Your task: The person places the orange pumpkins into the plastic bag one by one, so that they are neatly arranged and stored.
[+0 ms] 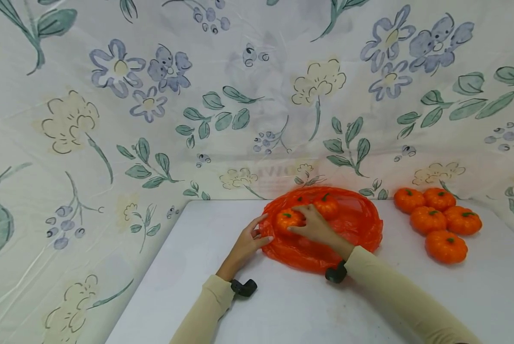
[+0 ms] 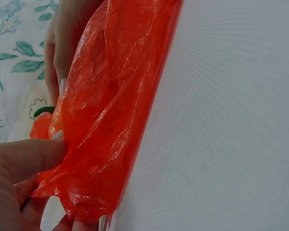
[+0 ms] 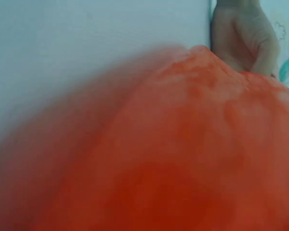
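A red plastic bag [image 1: 360, 222] lies spread wide on the white table, its mouth facing up. My left hand [image 1: 245, 242] pinches the bag's left rim, thumb on the near side and fingers behind the film, as the left wrist view shows. Inside the bag, my right hand [image 1: 316, 228] grips a small orange pumpkin [image 1: 287, 220] with a green stem, fingers and thumb around its right side. Two more pumpkins sit behind it in the bag, one at the back right [image 1: 327, 205], the other partly hidden. Red film [image 3: 183, 154] blocks most of the right wrist view.
Several small orange pumpkins [image 1: 428, 220] stand in a cluster on the table to the right of the bag. A floral-patterned sheet [image 1: 257, 105] hangs behind the table's back edge. Bare white tabletop [image 1: 283, 306] shows in front of the bag.
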{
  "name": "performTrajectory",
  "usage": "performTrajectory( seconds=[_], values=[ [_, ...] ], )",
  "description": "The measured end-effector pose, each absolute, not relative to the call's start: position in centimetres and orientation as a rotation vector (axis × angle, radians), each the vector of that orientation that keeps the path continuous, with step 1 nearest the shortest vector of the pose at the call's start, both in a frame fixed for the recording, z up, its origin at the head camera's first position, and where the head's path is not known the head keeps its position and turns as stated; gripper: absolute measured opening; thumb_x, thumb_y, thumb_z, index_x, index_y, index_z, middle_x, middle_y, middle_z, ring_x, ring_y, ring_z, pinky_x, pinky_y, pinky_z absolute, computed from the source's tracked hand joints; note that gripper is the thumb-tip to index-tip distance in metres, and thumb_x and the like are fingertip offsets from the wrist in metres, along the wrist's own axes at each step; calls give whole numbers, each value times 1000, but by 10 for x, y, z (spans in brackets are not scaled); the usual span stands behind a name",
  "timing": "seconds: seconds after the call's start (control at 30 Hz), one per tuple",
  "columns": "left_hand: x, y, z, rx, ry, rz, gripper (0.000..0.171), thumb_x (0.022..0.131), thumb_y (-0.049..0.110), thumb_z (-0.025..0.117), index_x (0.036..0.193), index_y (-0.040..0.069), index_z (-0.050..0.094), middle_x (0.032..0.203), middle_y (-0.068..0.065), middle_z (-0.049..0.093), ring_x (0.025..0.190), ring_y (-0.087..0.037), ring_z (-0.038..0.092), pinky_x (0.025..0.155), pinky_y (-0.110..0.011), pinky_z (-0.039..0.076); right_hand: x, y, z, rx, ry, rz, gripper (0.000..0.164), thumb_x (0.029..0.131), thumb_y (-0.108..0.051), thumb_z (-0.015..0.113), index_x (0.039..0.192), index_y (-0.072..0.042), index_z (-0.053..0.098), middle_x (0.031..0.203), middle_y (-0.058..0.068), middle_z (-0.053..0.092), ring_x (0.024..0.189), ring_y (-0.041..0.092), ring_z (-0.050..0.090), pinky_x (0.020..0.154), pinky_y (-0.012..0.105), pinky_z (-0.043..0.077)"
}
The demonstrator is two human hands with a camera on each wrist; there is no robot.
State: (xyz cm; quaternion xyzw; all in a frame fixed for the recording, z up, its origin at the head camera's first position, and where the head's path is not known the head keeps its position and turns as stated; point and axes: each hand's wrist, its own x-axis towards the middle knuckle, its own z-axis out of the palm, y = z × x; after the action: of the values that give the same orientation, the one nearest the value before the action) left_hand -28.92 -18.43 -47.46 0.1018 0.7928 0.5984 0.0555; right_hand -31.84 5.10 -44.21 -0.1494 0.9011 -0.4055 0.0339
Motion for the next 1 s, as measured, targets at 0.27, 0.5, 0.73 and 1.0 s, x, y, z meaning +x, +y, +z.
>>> performTrajectory(
  seconds=[0.27, 0.5, 0.73, 1.0],
  values=[
    [-288, -181, -474, 319, 2401, 1816, 67, 92, 22, 71, 152, 26, 41, 145, -12, 50, 111, -25, 59, 89, -36, 58, -321, 43, -448, -410, 2808, -1245, 68, 88, -33, 77, 147, -16, 48, 135, 18, 42, 127, 40, 49, 104, 62, 45],
    [-286, -179, -474, 313, 2408, 1808, 68, 91, 23, 71, 153, 27, 41, 142, -11, 53, 110, -24, 59, 89, -35, 58, -322, 39, -453, -406, 2851, -1183, 70, 88, -35, 77, 148, -15, 48, 141, 22, 38, 133, 45, 45, 104, 64, 43],
    [-285, -181, -474, 315, 2387, 1828, 68, 93, 19, 70, 153, 27, 40, 141, -13, 54, 111, -24, 60, 90, -37, 58, -321, 35, -453, -417, 2851, -1160, 72, 88, -37, 75, 149, -14, 46, 142, 22, 39, 132, 44, 46, 105, 63, 43],
    [-285, -183, -471, 326, 2387, 1832, 67, 92, 19, 70, 153, 27, 41, 141, -13, 54, 111, -24, 61, 90, -37, 58, -322, 34, -453, -438, 2856, -1139, 74, 89, -39, 74, 151, -14, 43, 144, 22, 39, 132, 43, 46, 105, 64, 42]
  ],
)
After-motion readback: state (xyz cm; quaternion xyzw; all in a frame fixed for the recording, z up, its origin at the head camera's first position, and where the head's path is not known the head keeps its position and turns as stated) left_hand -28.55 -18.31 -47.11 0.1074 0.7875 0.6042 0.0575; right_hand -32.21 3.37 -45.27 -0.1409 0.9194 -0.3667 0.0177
